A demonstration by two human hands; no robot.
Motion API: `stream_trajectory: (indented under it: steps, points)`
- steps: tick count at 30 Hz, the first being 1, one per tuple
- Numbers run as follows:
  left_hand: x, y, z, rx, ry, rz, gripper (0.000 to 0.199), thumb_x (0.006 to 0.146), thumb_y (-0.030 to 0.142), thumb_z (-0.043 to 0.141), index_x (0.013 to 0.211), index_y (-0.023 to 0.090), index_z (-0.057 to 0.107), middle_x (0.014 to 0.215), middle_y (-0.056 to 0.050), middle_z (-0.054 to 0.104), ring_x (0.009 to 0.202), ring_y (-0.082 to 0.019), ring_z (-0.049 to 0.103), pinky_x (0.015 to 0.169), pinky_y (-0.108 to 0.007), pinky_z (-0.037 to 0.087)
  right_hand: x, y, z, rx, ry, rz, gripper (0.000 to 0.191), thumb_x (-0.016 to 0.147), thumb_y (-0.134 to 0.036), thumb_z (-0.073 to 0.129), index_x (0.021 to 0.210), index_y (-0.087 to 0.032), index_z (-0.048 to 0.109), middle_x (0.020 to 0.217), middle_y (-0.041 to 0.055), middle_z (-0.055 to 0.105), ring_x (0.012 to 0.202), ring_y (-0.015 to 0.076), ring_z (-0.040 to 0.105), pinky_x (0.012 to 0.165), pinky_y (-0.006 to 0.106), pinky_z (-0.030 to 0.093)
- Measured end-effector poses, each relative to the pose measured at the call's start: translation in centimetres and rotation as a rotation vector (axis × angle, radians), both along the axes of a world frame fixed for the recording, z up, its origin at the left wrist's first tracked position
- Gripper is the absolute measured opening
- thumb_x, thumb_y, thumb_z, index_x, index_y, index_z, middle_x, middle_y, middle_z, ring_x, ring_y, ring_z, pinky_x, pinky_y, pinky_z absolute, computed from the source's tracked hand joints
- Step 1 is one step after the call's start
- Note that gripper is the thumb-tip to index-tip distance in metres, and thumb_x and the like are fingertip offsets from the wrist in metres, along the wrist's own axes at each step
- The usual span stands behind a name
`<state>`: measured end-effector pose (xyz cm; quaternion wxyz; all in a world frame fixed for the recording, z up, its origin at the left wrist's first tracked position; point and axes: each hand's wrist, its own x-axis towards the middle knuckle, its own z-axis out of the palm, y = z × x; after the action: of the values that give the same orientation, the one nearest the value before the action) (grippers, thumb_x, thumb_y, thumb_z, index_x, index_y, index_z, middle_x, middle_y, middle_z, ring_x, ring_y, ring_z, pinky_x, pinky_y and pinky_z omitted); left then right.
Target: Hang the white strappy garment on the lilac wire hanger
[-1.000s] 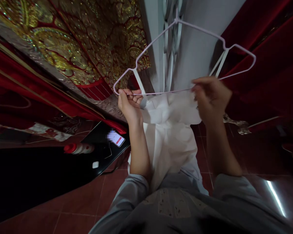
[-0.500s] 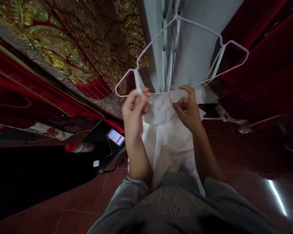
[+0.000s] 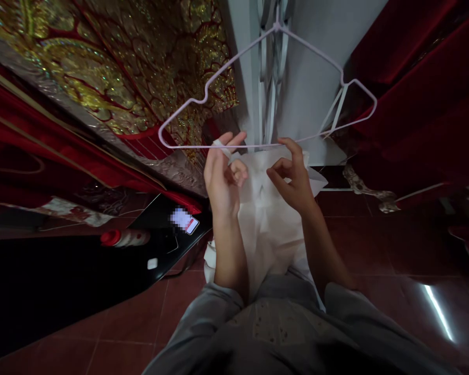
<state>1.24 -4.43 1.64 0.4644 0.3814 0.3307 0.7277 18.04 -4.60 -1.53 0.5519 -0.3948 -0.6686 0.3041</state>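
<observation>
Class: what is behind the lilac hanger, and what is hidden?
Gold-sequined fabric, metal bars and a grey surface show through the hanger; whatever lies behind the left hand is covered.

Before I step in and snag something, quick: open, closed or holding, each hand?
Left hand: partly open, a white strap across its fingers.
Right hand: partly curled, index finger at the hanger's lower bar; grip unclear.

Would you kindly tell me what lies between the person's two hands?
In the head view, the hanger's lower bar spans the gap between left hand and right hand, with white cloth showing beneath it.
</observation>
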Motion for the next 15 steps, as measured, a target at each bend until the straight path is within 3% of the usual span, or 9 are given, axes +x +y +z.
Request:
stream_trajectory:
  steps: [2,4,6,8,10,12,15]
  points:
    - [1.2,-0.2,1.1,0.008,-0.028,-0.016,0.034,0.102,0.061,0.071,0.101,0.027,0.07,0.12,-0.008,0.08,0.051,-0.011,0.049,0.043,-0.03,0.03,0.1,0.3,-0.4,0.135,0.095,-0.122,0.055,0.099,-0.046,0.072,0.149,-0.039,0.052,0.091,-0.0039,0.067,0.066,0.013,0.058,0.058,0.027,0.05]
    - [1.7,-0.2,1.7,-0.006,-0.05,-0.035,0.034,0.102,0.057,0.073,0.092,0.026,0.064,0.106,-0.006,0.078,0.049,-0.01,0.047,0.042,-0.03,0.031,0.9,1.0,-1.1,0.301,0.281,-0.424,0.039,0.096,-0.043,0.073,0.133,-0.037,0.062,0.104,-0.0012,0.068,0.066,0.0115,0.055,0.056,0.025,0.047]
    - [1.9,0.0,1.7,-0.038,-0.056,-0.04,0.036,0.103,0.056,0.072,0.089,0.025,0.06,0.099,-0.005,0.075,0.048,-0.01,0.046,0.042,-0.029,0.031,2.5,2.1,-1.7,0.306,0.446,-0.668,0.026,0.094,-0.039,0.069,0.119,-0.033,0.065,0.106,0.0001,0.067,0.064,0.0102,0.052,0.052,0.024,0.043]
    - [1.9,0.2,1.5,-0.056,-0.062,-0.03,0.037,0.104,0.056,0.072,0.09,0.025,0.058,0.097,-0.004,0.074,0.047,-0.009,0.044,0.042,-0.028,0.031,4.2,3.2,-1.9,0.118,0.485,-0.652,0.023,0.093,-0.039,0.067,0.113,-0.029,0.068,0.105,0.0016,0.07,0.062,0.0091,0.053,0.05,0.022,0.042]
    - [2.0,0.3,1.1,-0.037,-0.074,-0.024,0.037,0.103,0.055,0.074,0.09,0.024,0.058,0.095,-0.004,0.073,0.047,-0.009,0.043,0.041,-0.027,0.031,5.5,4.0,-1.8,-0.04,0.459,-0.518,0.024,0.091,-0.044,0.071,0.106,-0.025,0.073,0.104,0.0028,0.074,0.06,0.0082,0.056,0.048,0.022,0.041]
    - [2.1,0.4,0.8,0.009,-0.092,-0.028,0.035,0.103,0.053,0.076,0.091,0.024,0.059,0.094,-0.003,0.074,0.046,-0.008,0.043,0.041,-0.025,0.032,6.1,4.4,-1.3,-0.052,0.454,-0.47,0.027,0.087,-0.049,0.078,0.094,-0.023,0.073,0.093,0.0007,0.073,0.056,0.0068,0.053,0.047,0.021,0.038]
    - [2.1,0.6,0.6,0.059,-0.116,-0.037,0.034,0.103,0.05,0.077,0.091,0.023,0.061,0.093,-0.002,0.073,0.046,-0.007,0.045,0.041,-0.022,0.033,6.0,4.1,-0.4,0.006,0.48,-0.487,0.032,0.081,-0.051,0.086,0.081,-0.024,0.068,0.067,-0.0066,0.055,0.051,0.0063,0.043,0.046,0.021,0.033]
